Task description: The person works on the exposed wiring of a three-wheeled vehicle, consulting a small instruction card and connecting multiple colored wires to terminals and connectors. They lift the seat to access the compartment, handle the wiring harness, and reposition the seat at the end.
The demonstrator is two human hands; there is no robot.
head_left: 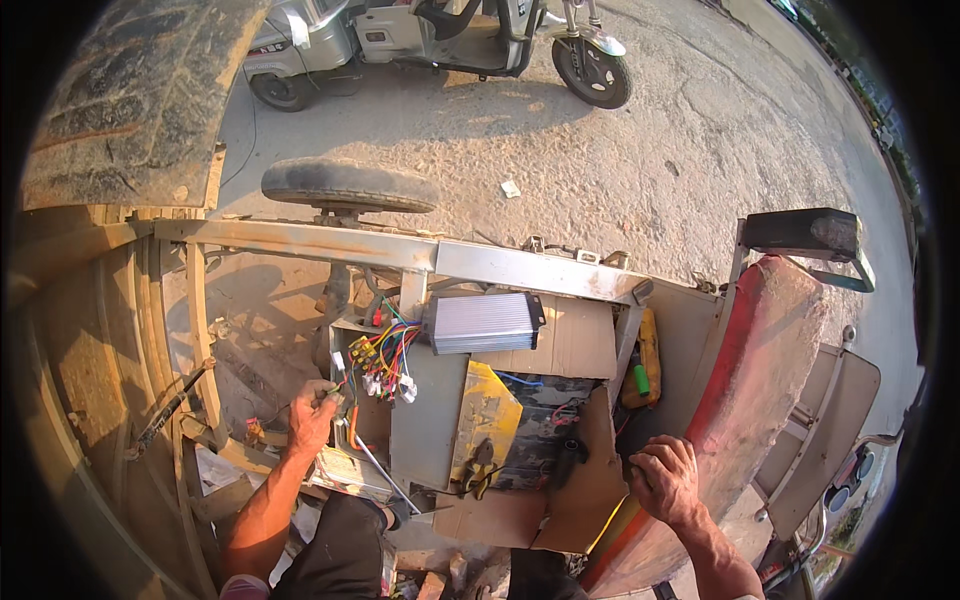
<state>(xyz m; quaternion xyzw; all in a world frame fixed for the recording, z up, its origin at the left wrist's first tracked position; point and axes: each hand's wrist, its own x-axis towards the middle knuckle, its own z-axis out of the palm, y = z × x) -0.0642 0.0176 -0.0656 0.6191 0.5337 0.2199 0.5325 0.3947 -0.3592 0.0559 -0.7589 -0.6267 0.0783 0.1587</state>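
Observation:
My left hand (312,415) is closed in a pinch on thin wires beside a white plug connector (338,361). Close by, a bundle of coloured wires (385,365) with white and yellow connectors runs out of a finned silver controller box (483,323). The box lies on cardboard (572,335) and a grey panel. My right hand (668,478) is curled closed near the edge of the red, worn seat (745,370); what its fingers hold, if anything, is hidden. Between my hands, pliers (480,468) with yellow-and-black handles lie beside a yellow plate (487,410) and dark batteries (545,425).
A metal frame rail (340,242) crosses beyond the box, with a wheel (345,186) outside it. A green-capped object (641,379) sits in a yellow container (652,345) at the right. A rod (385,475) leans by my left knee. A grey three-wheeler (440,35) stands farther off.

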